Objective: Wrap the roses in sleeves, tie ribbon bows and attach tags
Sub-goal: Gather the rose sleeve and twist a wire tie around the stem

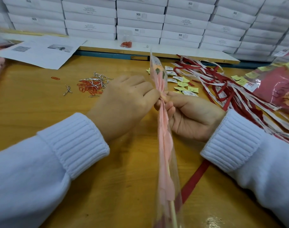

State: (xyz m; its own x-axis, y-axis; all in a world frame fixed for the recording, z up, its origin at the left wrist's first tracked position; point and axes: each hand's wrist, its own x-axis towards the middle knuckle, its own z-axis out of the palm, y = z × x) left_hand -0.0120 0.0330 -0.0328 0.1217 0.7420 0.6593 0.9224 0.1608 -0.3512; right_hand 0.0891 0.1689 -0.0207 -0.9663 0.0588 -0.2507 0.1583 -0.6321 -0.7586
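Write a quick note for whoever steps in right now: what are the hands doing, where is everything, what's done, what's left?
Left hand and right hand both pinch the sleeved rose at its gathered neck, above the wooden table.
Ribbons and tags lie to the right, paper clips to the left; one red ribbon lies under the right wrist.
Done: rose is in its sleeve.
Left: no bow or tag visible on it yet.
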